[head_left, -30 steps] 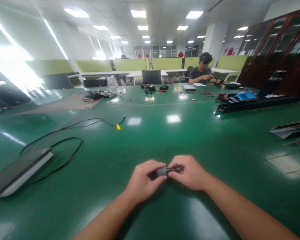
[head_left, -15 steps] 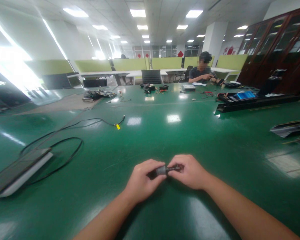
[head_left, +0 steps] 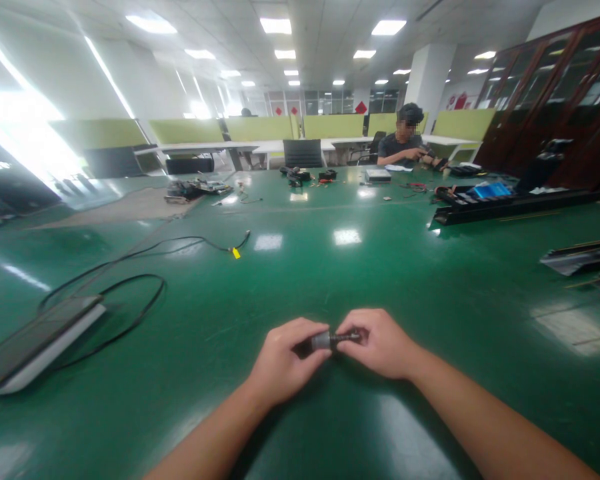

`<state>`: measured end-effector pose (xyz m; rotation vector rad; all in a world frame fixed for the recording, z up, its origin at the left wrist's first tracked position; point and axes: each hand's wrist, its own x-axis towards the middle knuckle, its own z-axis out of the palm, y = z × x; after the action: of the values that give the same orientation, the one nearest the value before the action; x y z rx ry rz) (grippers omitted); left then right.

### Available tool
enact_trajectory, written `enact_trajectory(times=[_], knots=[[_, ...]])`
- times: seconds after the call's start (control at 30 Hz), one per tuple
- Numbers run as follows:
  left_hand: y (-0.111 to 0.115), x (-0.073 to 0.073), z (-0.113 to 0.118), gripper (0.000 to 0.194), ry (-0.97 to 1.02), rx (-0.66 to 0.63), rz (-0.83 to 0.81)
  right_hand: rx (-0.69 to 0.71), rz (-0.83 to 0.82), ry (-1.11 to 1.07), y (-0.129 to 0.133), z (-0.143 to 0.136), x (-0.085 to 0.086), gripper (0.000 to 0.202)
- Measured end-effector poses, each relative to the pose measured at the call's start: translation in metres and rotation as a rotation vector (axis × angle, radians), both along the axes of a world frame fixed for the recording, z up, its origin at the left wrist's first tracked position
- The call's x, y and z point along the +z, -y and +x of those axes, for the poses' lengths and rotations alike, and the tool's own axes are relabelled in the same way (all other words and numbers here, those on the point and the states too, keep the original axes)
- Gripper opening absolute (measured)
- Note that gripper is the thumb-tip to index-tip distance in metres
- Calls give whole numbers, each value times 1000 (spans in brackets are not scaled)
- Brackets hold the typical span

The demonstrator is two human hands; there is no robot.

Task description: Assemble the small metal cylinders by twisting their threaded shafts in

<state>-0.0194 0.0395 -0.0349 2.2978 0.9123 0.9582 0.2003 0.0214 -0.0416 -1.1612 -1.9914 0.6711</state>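
Note:
Low in the middle of the head view, my left hand (head_left: 286,360) pinches a small grey cylinder (head_left: 321,341) between thumb and fingers. Close on its right, my right hand (head_left: 380,343) grips a thin dark shaft-like piece (head_left: 345,338) that lines up with the cylinder. The two pieces meet or nearly meet between my fingertips; whether they are joined I cannot tell. Both hands are over the green table (head_left: 290,287). My fingers hide parts of both pieces.
A flat device (head_left: 40,343) lies at the left, beside a looping black cable (head_left: 163,293) with a yellow tag (head_left: 236,253). Farther back are electronic parts (head_left: 195,190), black rails (head_left: 510,203) and a grey box (head_left: 377,175). A person (head_left: 403,143) sits across the table.
The grey cylinder and my left fingertips have shifted very slightly to the left. My right hand looks the same.

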Motion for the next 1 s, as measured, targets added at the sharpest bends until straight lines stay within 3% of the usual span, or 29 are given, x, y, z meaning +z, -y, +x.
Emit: enact_trajectory(times=[1.0], knots=[[-1,-1,-2,23,16,-1,4,-36,-45,6,-1,0,0,6]])
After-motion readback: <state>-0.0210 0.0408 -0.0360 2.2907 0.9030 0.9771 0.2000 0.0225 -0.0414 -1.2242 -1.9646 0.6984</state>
